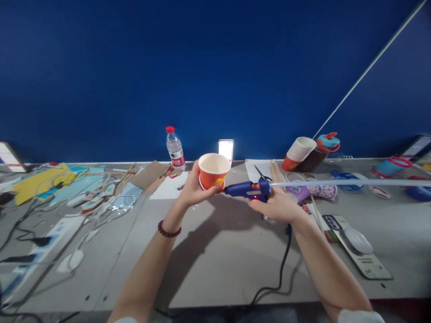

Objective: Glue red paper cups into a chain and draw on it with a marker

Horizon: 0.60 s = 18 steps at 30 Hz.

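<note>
My left hand (195, 186) is wrapped around an orange paper cup (213, 175) with a white inside, held up over the table with its mouth tilted toward me. A pale rim shows at the cup's lower end. In my right hand (278, 204) is a blue hot glue gun (249, 190), its dark nozzle pointing left at the base of the cup. Whether the nozzle touches the cup I cannot tell. A small red light glows on the gun's body. The long translucent glue stick (350, 182) sticks out to the right, and a black cord hangs below.
Behind stand a water bottle (175, 150), a lit phone screen (226, 149) and a stack of paper cups (299, 153). On the right lie a phone (373, 264) and a white mouse (358, 241). A power strip (47, 251), cables and coloured sheets (40, 181) cover the left side.
</note>
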Each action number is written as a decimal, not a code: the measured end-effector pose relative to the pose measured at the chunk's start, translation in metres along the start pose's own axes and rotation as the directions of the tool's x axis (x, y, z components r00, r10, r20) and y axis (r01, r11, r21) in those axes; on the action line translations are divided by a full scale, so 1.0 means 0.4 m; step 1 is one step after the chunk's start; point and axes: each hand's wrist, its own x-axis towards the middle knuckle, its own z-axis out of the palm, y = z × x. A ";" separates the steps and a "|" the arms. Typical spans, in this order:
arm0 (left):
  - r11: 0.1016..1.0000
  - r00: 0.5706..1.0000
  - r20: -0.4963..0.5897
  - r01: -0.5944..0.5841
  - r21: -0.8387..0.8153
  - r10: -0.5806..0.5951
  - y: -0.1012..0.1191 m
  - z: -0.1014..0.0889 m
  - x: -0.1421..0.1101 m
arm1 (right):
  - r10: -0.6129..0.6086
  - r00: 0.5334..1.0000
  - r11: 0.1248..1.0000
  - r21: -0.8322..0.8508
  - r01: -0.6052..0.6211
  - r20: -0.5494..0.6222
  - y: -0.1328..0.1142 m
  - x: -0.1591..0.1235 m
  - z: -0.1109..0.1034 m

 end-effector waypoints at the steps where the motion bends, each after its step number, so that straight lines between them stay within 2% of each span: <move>1: 1.000 1.000 -0.003 0.010 -0.003 -0.010 0.000 0.000 0.000 | -0.001 1.000 1.000 -0.001 0.001 0.003 0.000 0.000 0.000; 7: 0.994 0.997 0.014 0.077 -0.077 -0.076 0.011 0.005 -0.002 | -0.072 0.996 0.997 0.034 0.071 0.053 0.004 -0.004 0.004; 11: 0.980 0.994 0.033 0.113 -0.167 -0.109 0.024 0.008 0.000 | -0.155 0.987 0.987 0.044 0.153 0.038 0.003 -0.007 0.005; 18: 0.987 0.993 -0.018 0.115 -0.116 -0.118 0.023 0.003 0.005 | -0.204 0.979 0.978 0.039 0.203 0.022 0.003 -0.003 0.006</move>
